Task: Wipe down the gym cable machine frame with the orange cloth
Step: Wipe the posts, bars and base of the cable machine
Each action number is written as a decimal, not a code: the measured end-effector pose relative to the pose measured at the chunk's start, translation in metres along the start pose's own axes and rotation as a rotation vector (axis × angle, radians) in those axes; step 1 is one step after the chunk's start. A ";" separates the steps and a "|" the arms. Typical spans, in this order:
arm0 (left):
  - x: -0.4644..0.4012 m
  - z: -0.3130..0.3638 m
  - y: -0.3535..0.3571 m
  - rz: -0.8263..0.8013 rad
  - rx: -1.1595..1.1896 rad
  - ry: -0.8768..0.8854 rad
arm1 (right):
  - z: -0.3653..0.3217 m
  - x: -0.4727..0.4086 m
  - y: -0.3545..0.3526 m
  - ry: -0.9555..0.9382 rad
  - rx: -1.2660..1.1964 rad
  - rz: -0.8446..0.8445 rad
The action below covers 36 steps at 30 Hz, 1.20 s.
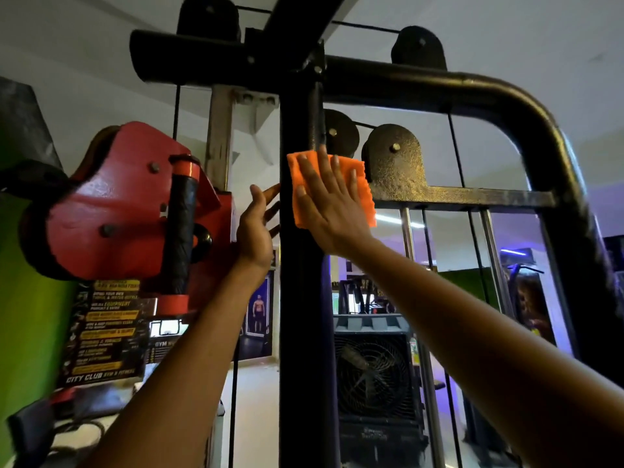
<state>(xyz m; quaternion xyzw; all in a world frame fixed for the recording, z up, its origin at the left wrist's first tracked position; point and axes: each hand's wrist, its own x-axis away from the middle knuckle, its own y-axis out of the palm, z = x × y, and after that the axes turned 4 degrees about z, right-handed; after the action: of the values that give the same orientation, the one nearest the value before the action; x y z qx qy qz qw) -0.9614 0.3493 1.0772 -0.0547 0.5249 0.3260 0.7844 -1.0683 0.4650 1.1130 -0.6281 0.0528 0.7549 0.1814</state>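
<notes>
Both forearms reach up from the bottom edge toward the black upright post (297, 298) of the cable machine frame. Against that post the right hand (332, 204) lies flat, fingers straight and spread, pressing the orange cloth (366, 197) onto the post's front face; its grip is released, the palm and fingers pushing rather than curling. Just left of the post, the left hand (255, 231) is raised with its fingers straight, their tips touching the post's left edge; its grip is released too and holds nothing.

Orange cloth: a bright, folded rectangle with a slightly ragged right edge, its long axis running up and down along the post. Its left part covers the post and its right part overhangs to the right of it, in front of the gold-flecked black pulley plate (393, 160). Most of its middle is hidden by the right hand.

Post and frame are black with a rough, speckled finish. Above the cloth the post meets a thick black crossbar (422, 82) that bends down at the far right. Left of the post hangs a red pulley housing (118, 204) with a black roller. Below that housing is a dark poster (101, 332) reading "CITY CLUB". Right of the post, low down, stands a black air cooler (374, 376) with a round fan grille.
</notes>
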 end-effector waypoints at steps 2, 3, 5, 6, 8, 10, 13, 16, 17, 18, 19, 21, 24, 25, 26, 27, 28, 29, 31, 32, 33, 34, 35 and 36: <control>-0.001 -0.001 0.003 0.001 0.016 0.004 | 0.002 -0.034 -0.009 0.013 0.002 -0.018; -0.001 -0.001 0.004 0.007 0.024 -0.001 | 0.002 -0.044 -0.012 0.024 -0.009 -0.025; -0.001 -0.001 0.005 0.009 0.032 -0.007 | -0.004 -0.039 -0.011 0.030 -0.025 -0.002; -0.002 -0.002 0.005 -0.001 0.028 -0.003 | -0.008 -0.024 -0.008 0.026 -0.034 0.017; -0.002 -0.003 0.004 -0.026 0.026 0.006 | -0.012 0.013 -0.001 0.009 -0.061 0.030; -0.002 -0.003 0.003 -0.048 0.026 0.004 | -0.008 0.025 0.002 -0.001 -0.057 0.019; -0.002 -0.004 0.003 -0.040 0.029 0.008 | -0.004 -0.023 -0.008 0.044 -0.024 -0.001; -0.003 -0.006 0.004 -0.020 0.052 0.014 | -0.007 -0.056 -0.013 0.084 -0.037 -0.001; -0.003 -0.006 0.003 -0.021 0.048 0.013 | -0.011 -0.048 -0.010 0.077 -0.035 0.022; -0.003 -0.006 0.003 -0.029 0.045 0.014 | -0.016 -0.032 -0.006 0.062 -0.032 0.045; -0.003 -0.006 0.002 -0.045 0.041 0.014 | -0.020 -0.010 -0.001 0.044 -0.030 0.058; 0.000 -0.005 0.002 -0.080 0.028 0.017 | -0.023 0.029 0.006 0.016 -0.048 0.060; 0.004 -0.001 0.002 -0.103 0.017 0.026 | -0.017 0.015 0.002 0.013 0.007 0.035; 0.005 0.000 0.002 -0.097 0.023 0.031 | -0.015 -0.003 -0.002 0.020 0.028 0.023; 0.005 0.000 0.002 -0.095 0.024 0.030 | -0.013 -0.022 -0.005 0.023 0.036 0.017; 0.005 0.001 0.003 -0.093 0.026 0.024 | -0.011 -0.036 -0.007 0.032 0.031 0.014; 0.006 0.000 0.003 -0.086 0.025 0.016 | -0.010 -0.041 -0.008 0.041 0.025 0.016; 0.007 0.000 0.003 -0.080 0.019 0.016 | -0.013 -0.037 -0.006 0.048 0.018 0.031; 0.008 -0.001 0.003 -0.093 0.011 0.019 | -0.023 -0.003 0.002 0.066 -0.008 0.076; 0.009 0.000 0.003 -0.107 0.009 0.016 | -0.028 0.020 0.005 0.063 -0.027 0.087; 0.008 0.000 0.002 -0.109 0.008 0.017 | -0.031 0.041 0.008 0.057 -0.058 0.078; 0.008 0.001 0.002 -0.113 0.007 0.020 | -0.031 0.052 0.009 0.049 -0.075 0.060; 0.009 0.002 0.002 -0.126 0.006 0.022 | -0.030 0.051 0.006 0.047 -0.080 0.042; 0.010 0.004 0.003 -0.138 0.004 0.023 | -0.027 0.038 0.001 0.056 -0.066 0.029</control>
<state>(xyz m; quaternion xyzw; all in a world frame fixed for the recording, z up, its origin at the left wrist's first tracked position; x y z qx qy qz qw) -0.9579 0.3574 1.0712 -0.0930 0.5293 0.2697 0.7991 -1.0493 0.4637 1.0705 -0.6538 0.0423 0.7408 0.1480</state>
